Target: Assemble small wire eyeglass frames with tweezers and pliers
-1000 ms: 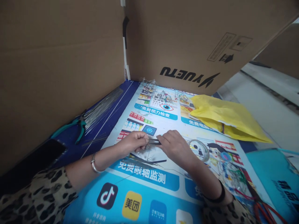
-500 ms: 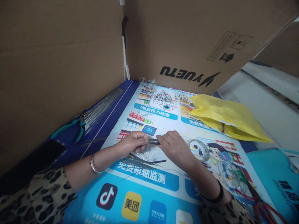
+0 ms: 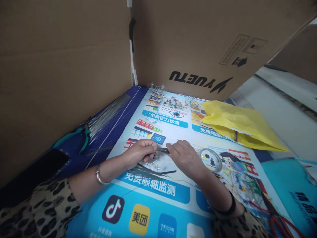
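Observation:
My right hand [image 3: 185,158] is wrapped round a slim dark metal tool, like tweezers [image 3: 162,150], whose tips point left. The tips meet the fingertips of my left hand [image 3: 142,152], which is pinched on something too small to make out, perhaps fine wire. Just below the hands, a clear, thin, looped item [image 3: 156,165] shows over the printed sheet. Several dark thin strips [image 3: 165,172] lie under it, nearer to me.
Teal-handled pliers [image 3: 85,135] and a bundle of thin wires [image 3: 109,114] lie at left. A tape roll [image 3: 211,159], a yellow bag [image 3: 242,124], tangled coloured wires [image 3: 250,188] and red-handled pliers [image 3: 279,221] are at right. Cardboard walls [image 3: 185,39] stand behind.
The tips of the tool in my right hand look closer together. Otherwise my hands have hardly moved.

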`<state>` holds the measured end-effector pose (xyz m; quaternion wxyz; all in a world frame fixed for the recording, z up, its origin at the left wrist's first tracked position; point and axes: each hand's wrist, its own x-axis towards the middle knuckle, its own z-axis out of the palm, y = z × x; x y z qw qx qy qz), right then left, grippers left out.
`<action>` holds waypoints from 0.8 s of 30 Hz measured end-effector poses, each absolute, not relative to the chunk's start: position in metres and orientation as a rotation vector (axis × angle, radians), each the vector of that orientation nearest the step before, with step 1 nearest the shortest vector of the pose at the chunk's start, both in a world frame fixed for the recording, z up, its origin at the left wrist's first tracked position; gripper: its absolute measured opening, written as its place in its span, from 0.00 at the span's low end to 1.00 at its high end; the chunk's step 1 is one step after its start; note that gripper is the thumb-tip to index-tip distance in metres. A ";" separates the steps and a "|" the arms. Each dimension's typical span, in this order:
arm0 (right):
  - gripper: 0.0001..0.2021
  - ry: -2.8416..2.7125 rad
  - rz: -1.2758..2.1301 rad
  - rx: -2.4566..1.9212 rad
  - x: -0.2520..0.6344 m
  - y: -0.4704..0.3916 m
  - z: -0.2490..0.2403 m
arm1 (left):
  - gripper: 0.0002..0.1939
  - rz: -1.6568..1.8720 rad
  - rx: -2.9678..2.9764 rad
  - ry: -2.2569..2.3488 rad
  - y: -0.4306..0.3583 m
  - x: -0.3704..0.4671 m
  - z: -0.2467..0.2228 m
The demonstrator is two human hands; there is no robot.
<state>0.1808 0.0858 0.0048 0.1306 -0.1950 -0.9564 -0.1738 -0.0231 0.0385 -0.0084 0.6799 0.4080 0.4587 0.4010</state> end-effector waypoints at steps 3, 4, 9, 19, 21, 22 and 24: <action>0.12 -2.745 -0.469 -0.576 0.181 0.086 0.003 | 0.09 0.904 0.923 1.040 0.039 -0.023 -0.009; 0.12 -2.739 -0.431 -0.588 0.181 0.087 0.003 | 0.09 0.904 0.926 1.043 0.039 -0.023 -0.008; 0.14 -2.736 -0.037 -0.729 0.176 0.088 -0.003 | 0.10 0.899 0.938 1.018 0.038 -0.023 -0.007; 0.09 -2.760 0.399 -0.959 0.170 0.087 0.010 | 0.09 0.986 0.971 1.009 0.035 -0.018 -0.009; 0.09 -2.769 0.351 -0.939 0.171 0.085 0.013 | 0.09 1.012 0.972 1.020 0.034 -0.018 -0.010; 0.10 -2.772 0.297 -0.921 0.171 0.084 0.015 | 0.09 1.023 0.970 1.025 0.034 -0.017 -0.011; 0.11 -2.779 0.139 -0.879 0.171 0.081 0.016 | 0.10 1.034 0.967 1.030 0.032 -0.015 -0.013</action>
